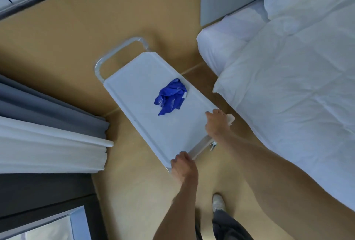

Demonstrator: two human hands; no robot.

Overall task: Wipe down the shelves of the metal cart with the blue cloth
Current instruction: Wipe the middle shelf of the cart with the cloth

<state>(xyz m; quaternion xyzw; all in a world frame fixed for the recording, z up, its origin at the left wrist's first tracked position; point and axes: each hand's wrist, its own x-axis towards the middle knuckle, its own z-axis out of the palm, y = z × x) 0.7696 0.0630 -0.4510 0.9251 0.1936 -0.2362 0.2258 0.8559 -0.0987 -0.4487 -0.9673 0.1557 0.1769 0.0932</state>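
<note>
The metal cart (146, 78) stands on the tan floor, seen from above, its white top shelf running diagonally. A crumpled blue cloth (171, 96) lies on that shelf toward its right edge, with no hand on it. My left hand (182, 164) grips the near corner of the top shelf. My right hand (216, 122) grips the shelf's near right corner, fingers curled over the edge. The lower shelves are hidden under the top one.
A bed (288, 78) with white duvet and pillows stands close on the right. Grey and white curtains (48, 124) hang on the left. The cart's curved handle (119, 49) is at its far end. My shoe (219, 203) is on the floor below.
</note>
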